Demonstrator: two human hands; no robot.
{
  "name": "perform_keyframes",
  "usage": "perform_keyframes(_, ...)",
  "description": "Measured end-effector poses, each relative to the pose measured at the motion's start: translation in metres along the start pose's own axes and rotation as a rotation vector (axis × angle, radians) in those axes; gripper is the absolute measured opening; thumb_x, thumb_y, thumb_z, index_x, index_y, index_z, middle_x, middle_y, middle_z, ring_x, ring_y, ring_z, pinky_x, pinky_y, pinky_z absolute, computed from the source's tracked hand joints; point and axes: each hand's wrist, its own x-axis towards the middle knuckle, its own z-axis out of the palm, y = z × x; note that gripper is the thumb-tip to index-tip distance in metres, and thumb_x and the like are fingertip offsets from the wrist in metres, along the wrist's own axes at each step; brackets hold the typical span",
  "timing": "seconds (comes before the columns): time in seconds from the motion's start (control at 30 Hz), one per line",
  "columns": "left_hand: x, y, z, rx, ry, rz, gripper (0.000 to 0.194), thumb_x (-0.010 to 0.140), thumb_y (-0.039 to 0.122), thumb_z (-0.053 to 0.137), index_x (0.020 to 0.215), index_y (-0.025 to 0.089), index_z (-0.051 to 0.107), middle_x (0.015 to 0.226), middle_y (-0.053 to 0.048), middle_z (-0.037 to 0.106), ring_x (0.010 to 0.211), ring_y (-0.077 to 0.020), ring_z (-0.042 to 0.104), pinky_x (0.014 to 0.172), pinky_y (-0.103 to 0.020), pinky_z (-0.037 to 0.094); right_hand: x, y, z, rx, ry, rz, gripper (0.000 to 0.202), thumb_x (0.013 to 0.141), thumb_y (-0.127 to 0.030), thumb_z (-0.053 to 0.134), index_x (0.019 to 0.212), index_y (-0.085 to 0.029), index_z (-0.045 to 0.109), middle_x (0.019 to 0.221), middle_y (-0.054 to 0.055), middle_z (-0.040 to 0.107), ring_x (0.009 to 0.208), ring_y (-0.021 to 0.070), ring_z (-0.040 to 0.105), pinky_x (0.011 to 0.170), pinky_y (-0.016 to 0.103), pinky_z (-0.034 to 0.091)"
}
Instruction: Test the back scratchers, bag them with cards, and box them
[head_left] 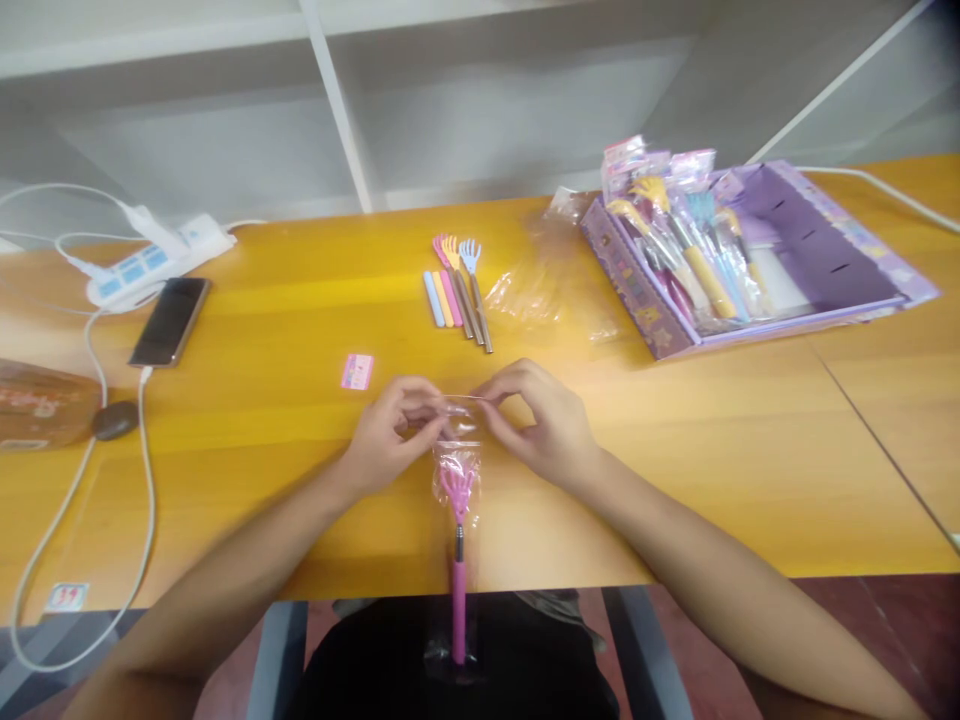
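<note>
A pink telescopic back scratcher point(459, 600) lies inside a clear plastic bag point(471, 535), its claw end towards my hands and its handle reaching past the table's front edge. My left hand point(397, 425) is closed at the left side of the bag's top, thumb against fingers. Opposite it, my right hand point(541, 420) pinches the right end of the same top with thumb and index finger. A thin pale edge point(463, 397) stretches between both sets of fingertips; whether it is bag film or a card seen edge-on I cannot tell.
Beyond my hands lie bare scratcher rods with claws point(472, 300), coloured handles point(444, 300), a pink card point(358, 371) and clear bags point(529, 292). A purple box point(660, 330) at right holds bagged scratchers. At left are a phone point(170, 322), power strip point(161, 265) and cables.
</note>
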Motion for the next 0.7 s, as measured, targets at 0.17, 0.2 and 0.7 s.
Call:
perform_keyframes(0.17,0.0038,0.0044,0.001,-0.037,0.019,0.017,0.039,0.102,0.029,0.074,0.124,0.026,0.041,0.111,-0.009,0.082,0.076,-0.0157,0.078,0.075,-0.032,0.065,0.0005,0.0001,0.0016,0.008,0.024,0.032,0.009,0.102,-0.016,0.066,0.102,-0.025,0.064,0.092,0.004,0.071,0.083,0.0188,0.069,0.071,0.033,0.06)
perform_keyframes(0.2,0.0046,0.0053,0.0011,-0.031,0.017,0.008,0.038,0.102,0.029,0.074,0.123,0.026,0.042,0.109,-0.009,0.083,0.076,-0.0155,0.078,0.073,-0.031,0.064,0.0001,-0.0005,0.0021,0.016,0.025,0.044,0.008,0.102,-0.017,0.066,0.101,-0.025,0.064,0.092,0.004,0.071,0.083,0.0187,0.069,0.07,0.033,0.06)
perform_keyframes(0.7,0.0045,0.0002,-0.0059,0.105,0.023,-0.043,0.029,0.109,0.042,0.061,0.106,0.018,0.076,0.098,-0.01,0.079,0.079,-0.0173,0.074,0.071,-0.03,0.06,0.0014,0.0037,0.0071,0.558,0.199,0.453,0.034,0.101,-0.047,0.074,0.112,-0.027,0.049,0.093,-0.001,0.066,0.071,0.0133,0.069,0.066,0.029,0.059)
